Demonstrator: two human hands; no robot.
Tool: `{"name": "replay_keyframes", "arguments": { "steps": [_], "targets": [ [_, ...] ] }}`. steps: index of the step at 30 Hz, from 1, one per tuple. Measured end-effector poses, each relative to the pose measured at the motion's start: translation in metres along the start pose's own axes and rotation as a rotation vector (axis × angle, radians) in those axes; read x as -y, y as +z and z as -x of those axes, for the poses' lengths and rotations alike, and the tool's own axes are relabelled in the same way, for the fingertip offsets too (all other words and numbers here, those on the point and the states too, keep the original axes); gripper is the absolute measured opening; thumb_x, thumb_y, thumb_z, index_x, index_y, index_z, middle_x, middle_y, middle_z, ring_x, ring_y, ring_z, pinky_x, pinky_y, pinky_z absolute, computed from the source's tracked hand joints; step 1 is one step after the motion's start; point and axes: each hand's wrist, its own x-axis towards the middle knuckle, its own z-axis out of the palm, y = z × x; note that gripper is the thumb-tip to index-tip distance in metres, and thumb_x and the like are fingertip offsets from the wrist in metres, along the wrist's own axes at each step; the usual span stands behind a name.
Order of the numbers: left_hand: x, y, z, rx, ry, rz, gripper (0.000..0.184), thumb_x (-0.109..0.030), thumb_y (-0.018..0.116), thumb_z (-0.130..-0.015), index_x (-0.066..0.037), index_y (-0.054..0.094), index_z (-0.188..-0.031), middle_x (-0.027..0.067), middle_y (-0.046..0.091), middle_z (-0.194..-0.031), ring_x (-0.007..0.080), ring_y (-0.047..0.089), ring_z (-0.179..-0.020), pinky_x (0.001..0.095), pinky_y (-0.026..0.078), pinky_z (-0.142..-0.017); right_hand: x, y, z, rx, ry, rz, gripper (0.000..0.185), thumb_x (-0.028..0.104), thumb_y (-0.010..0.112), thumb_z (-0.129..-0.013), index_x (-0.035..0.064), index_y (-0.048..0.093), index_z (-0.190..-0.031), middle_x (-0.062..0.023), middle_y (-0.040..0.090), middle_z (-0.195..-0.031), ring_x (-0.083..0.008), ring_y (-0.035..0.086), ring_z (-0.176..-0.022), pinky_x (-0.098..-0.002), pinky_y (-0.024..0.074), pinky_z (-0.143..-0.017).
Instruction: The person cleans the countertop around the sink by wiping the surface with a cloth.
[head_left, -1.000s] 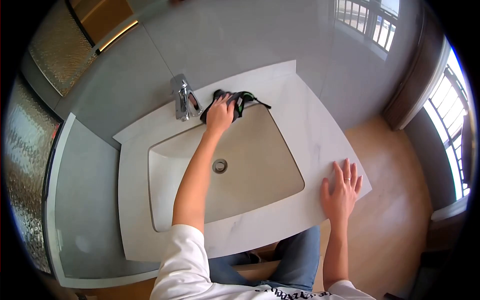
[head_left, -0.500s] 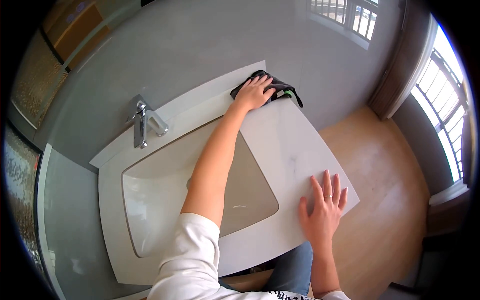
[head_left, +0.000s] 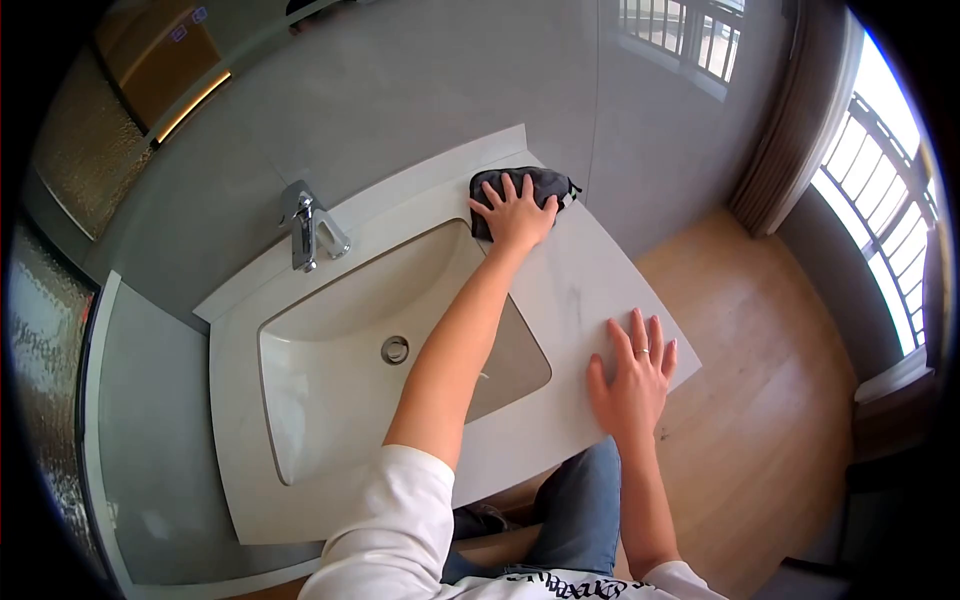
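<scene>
My left hand (head_left: 515,212) lies palm down on a black pouch (head_left: 497,184) at the back of the white countertop (head_left: 580,285). Its fingers are spread across the top of the pouch, which sits beside the sink's back right corner. A small strap sticks out at the pouch's right end. My right hand (head_left: 634,385), with a ring on one finger, rests flat near the front right edge of the countertop, fingers apart and nothing in them. My left forearm crosses over the white sink basin (head_left: 330,370) and hides part of it.
A chrome faucet (head_left: 305,230) stands behind the basin, whose drain (head_left: 395,349) shows at the middle. Grey wall (head_left: 430,90) rises behind the counter. Wooden floor (head_left: 755,370) and a railed window (head_left: 880,190) lie to the right.
My left hand and the pouch have shifted from the back right edge toward the sink and me. Its fingers are spread wider. My right hand stays on the counter.
</scene>
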Motion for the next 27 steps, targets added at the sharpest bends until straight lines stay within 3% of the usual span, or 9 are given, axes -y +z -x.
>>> {"name": "replay_keyframes", "arguments": {
  "steps": [5, 7, 9, 13, 17, 21, 25, 26, 27],
  "targets": [
    [-0.013, -0.012, 0.073, 0.078, 0.022, 0.027, 0.078, -0.065, 0.033, -0.092, -0.016, 0.029, -0.152, 0.0170, 0.015, -0.160, 0.0450, 0.005, -0.146, 0.0681, -0.001, -0.111, -0.003, 0.005, 0.001, -0.044, -0.011, 0.008, 0.044, 0.023, 0.063, -0.082, 0.0093, 0.060, -0.124, -0.0156, 0.050, -0.139, -0.0366, 0.039, -0.135, -0.0562, 0.0230, -0.112],
    [-0.022, -0.025, 0.104, 0.235, 0.031, 0.178, 0.080, -0.068, 0.024, -0.093, -0.016, 0.026, -0.153, 0.0175, 0.011, -0.161, 0.0426, -0.001, -0.147, 0.0641, -0.005, -0.113, -0.005, 0.005, 0.000, -0.064, -0.006, -0.002, 0.042, 0.021, 0.063, -0.082, 0.0091, 0.060, -0.123, -0.0152, 0.052, -0.137, -0.0359, 0.041, -0.133, -0.0548, 0.0245, -0.112],
    [-0.025, -0.040, 0.131, 0.408, 0.059, 0.368, 0.080, -0.067, 0.022, -0.094, -0.013, 0.026, -0.153, 0.0175, 0.010, -0.161, 0.0428, -0.002, -0.147, 0.0620, -0.006, -0.114, -0.007, 0.004, 0.001, -0.176, 0.002, -0.238, 0.037, 0.015, 0.060, -0.083, 0.0073, 0.061, -0.119, -0.0145, 0.055, -0.133, -0.0349, 0.046, -0.128, -0.0498, 0.0300, -0.110],
    [-0.020, -0.024, 0.168, 0.342, 0.140, 0.293, 0.080, -0.063, 0.028, -0.095, -0.006, 0.026, -0.152, 0.0191, 0.010, -0.160, 0.0435, -0.002, -0.147, 0.0599, -0.004, -0.115, -0.024, -0.001, -0.003, -0.258, 0.073, -0.695, 0.034, 0.008, 0.056, -0.083, 0.0061, 0.061, -0.116, -0.0140, 0.057, -0.130, -0.0329, 0.049, -0.124, -0.0430, 0.0331, -0.108],
    [-0.024, -0.022, 0.117, 0.178, -0.043, -0.013, 0.093, -0.069, 0.032, -0.091, 0.002, 0.020, -0.151, 0.0260, 0.011, -0.158, 0.0480, 0.002, -0.145, 0.0585, -0.004, -0.115, -0.052, -0.003, -0.028, -0.239, 0.117, -0.423, 0.035, 0.010, 0.059, -0.082, 0.0053, 0.060, -0.117, -0.0147, 0.056, -0.128, -0.0348, 0.048, -0.124, -0.0461, 0.0337, -0.106],
    [-0.007, -0.010, 0.057, 0.040, -0.146, -0.150, 0.091, -0.063, 0.034, -0.093, 0.008, 0.023, -0.148, 0.0353, 0.015, -0.153, 0.0544, 0.008, -0.142, 0.0577, -0.007, -0.115, -0.061, 0.010, -0.037, -0.121, 0.141, -0.004, 0.040, 0.022, 0.057, -0.087, 0.0072, 0.056, -0.125, -0.0166, 0.054, -0.133, -0.0336, 0.045, -0.129, -0.0481, 0.0309, -0.109],
    [-0.001, 0.008, 0.009, -0.065, -0.152, -0.121, 0.090, -0.065, 0.030, -0.093, 0.005, 0.022, -0.149, 0.0293, 0.018, -0.155, 0.0493, 0.007, -0.145, 0.0613, 0.001, -0.115, -0.054, 0.005, -0.040, 0.011, 0.149, 0.054, 0.045, 0.031, 0.052, -0.090, 0.0078, 0.055, -0.129, -0.0175, 0.053, -0.135, -0.0320, 0.043, -0.132, -0.0472, 0.0311, -0.109],
    [-0.002, 0.008, 0.000, -0.036, -0.151, -0.147, 0.086, -0.066, 0.030, -0.093, -0.004, 0.021, -0.153, 0.0242, 0.016, -0.158, 0.0466, 0.005, -0.146, 0.0660, 0.003, -0.112, -0.054, 0.004, -0.041, 0.011, 0.156, 0.055, 0.045, 0.031, 0.052, -0.090, 0.0078, 0.055, -0.129, -0.0175, 0.053, -0.135, -0.0320, 0.043, -0.132, -0.0472, 0.0311, -0.109],
    [-0.003, 0.005, -0.005, -0.032, -0.144, -0.151, 0.086, -0.066, 0.030, -0.093, -0.004, 0.021, -0.153, 0.0242, 0.016, -0.158, 0.0466, 0.005, -0.146, 0.0660, 0.003, -0.112, -0.053, 0.003, -0.042, 0.026, 0.166, 0.026, 0.045, 0.030, 0.053, -0.090, 0.0077, 0.055, -0.128, -0.0170, 0.054, -0.134, -0.0316, 0.044, -0.132, -0.0461, 0.0320, -0.109]
  ]
}}
